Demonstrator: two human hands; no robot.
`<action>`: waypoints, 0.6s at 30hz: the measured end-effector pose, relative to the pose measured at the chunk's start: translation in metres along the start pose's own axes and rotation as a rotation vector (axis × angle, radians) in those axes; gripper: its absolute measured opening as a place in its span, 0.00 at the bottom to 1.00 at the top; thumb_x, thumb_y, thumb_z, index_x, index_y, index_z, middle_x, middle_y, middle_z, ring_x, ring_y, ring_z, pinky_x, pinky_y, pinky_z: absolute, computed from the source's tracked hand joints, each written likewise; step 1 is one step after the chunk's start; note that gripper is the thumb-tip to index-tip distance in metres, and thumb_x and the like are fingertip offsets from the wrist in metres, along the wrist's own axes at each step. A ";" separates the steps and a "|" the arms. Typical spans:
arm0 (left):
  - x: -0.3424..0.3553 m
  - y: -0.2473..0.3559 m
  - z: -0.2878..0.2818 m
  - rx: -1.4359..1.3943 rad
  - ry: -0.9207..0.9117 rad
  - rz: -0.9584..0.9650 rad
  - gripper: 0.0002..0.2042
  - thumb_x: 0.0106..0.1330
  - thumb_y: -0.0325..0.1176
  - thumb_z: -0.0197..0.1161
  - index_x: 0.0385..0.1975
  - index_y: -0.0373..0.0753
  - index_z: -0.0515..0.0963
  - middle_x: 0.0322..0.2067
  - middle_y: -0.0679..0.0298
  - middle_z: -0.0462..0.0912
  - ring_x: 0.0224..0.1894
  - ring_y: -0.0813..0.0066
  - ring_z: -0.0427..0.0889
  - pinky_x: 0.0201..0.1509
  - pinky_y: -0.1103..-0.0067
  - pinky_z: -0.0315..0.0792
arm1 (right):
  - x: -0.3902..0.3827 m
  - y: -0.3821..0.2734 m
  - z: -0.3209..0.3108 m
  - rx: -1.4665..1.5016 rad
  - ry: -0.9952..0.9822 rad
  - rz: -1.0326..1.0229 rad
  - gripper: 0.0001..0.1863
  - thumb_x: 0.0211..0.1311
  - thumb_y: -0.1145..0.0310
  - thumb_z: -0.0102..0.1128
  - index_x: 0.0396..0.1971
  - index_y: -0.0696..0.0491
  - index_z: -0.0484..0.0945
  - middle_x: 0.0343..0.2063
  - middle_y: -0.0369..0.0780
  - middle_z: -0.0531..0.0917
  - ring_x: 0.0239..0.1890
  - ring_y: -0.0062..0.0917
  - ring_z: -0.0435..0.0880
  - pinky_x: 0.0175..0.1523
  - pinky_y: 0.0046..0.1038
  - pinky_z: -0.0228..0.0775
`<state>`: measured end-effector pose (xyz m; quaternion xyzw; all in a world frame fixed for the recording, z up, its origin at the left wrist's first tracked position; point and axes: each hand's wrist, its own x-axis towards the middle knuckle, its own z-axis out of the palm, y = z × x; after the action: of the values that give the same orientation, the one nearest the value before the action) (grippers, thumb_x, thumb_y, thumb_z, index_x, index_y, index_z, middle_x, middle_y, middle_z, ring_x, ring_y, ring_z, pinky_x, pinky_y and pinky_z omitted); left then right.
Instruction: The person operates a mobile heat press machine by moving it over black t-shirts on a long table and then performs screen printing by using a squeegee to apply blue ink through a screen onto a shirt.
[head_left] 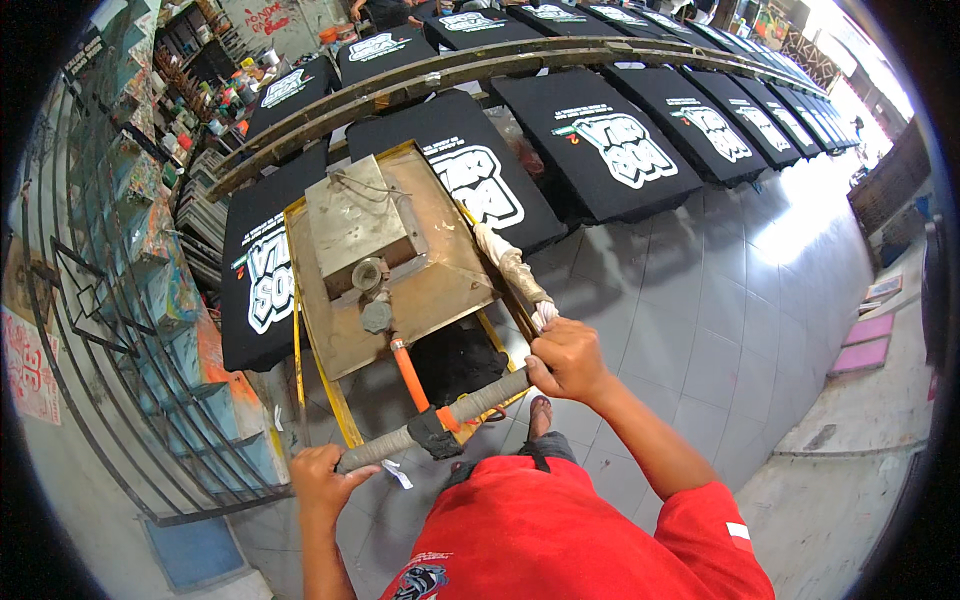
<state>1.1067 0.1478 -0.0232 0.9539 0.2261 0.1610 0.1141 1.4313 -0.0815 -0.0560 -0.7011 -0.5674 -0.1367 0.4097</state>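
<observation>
Both hands grip the grey-wrapped handlebar (487, 398) of a yellow-framed metal cart (345, 412). My left hand (322, 477) closes around its left end, and my right hand (568, 358) around its right end. In front of the bar, the cart carries a wide brownish metal hood (455, 265) with a square metal box (350, 222) on top. An orange hose (408, 374) runs from a round fitting (376, 316) to the bar's middle, where black tape is wound. Twisted cloth (510, 265) wraps the frame's right side. What lies under the hood is hidden.
Black T-shirts (545, 105) with white prints lie on boards in long rows ahead and to the right. A long rail (400, 85) runs between the rows. Curved metal bars (110, 400) stand on the left. Grey floor tiles (690, 330) stretch right toward a pale ledge (850, 480).
</observation>
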 end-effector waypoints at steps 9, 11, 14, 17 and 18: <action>-0.060 -0.029 -0.014 0.018 0.001 0.003 0.29 0.33 0.59 0.75 0.11 0.40 0.68 0.12 0.60 0.70 0.18 0.57 0.73 0.25 0.66 0.63 | -0.016 -0.046 0.023 0.010 -0.038 -0.046 0.12 0.43 0.66 0.63 0.14 0.52 0.68 0.13 0.41 0.69 0.19 0.37 0.73 0.26 0.36 0.66; -0.073 -0.035 -0.016 0.035 0.028 0.004 0.29 0.33 0.59 0.75 0.11 0.40 0.68 0.12 0.60 0.70 0.18 0.57 0.73 0.25 0.66 0.64 | -0.016 -0.056 0.026 0.023 -0.052 -0.058 0.12 0.43 0.66 0.63 0.14 0.52 0.69 0.13 0.41 0.69 0.19 0.37 0.73 0.27 0.36 0.67; -0.083 -0.038 -0.021 0.030 0.046 -0.027 0.30 0.31 0.60 0.75 0.11 0.40 0.68 0.12 0.61 0.71 0.18 0.57 0.74 0.25 0.67 0.64 | -0.014 -0.067 0.033 0.037 -0.075 -0.083 0.12 0.43 0.66 0.64 0.13 0.52 0.69 0.13 0.40 0.71 0.20 0.37 0.74 0.27 0.36 0.67; -0.090 -0.049 -0.023 0.014 0.114 -0.025 0.31 0.30 0.61 0.76 0.11 0.40 0.68 0.12 0.61 0.71 0.18 0.57 0.74 0.25 0.67 0.64 | -0.013 -0.074 0.040 0.078 -0.081 -0.109 0.12 0.42 0.66 0.65 0.13 0.52 0.69 0.12 0.40 0.70 0.18 0.36 0.74 0.26 0.36 0.67; -0.091 -0.053 -0.025 0.012 0.144 -0.013 0.31 0.29 0.61 0.76 0.11 0.40 0.68 0.12 0.61 0.71 0.18 0.57 0.74 0.25 0.67 0.64 | -0.013 -0.078 0.041 0.084 -0.103 -0.109 0.13 0.43 0.66 0.65 0.12 0.52 0.69 0.12 0.39 0.70 0.17 0.34 0.73 0.26 0.35 0.67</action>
<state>1.0003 0.1555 -0.0392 0.9389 0.2410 0.2273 0.0928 1.3455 -0.0587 -0.0573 -0.6575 -0.6301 -0.0989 0.4010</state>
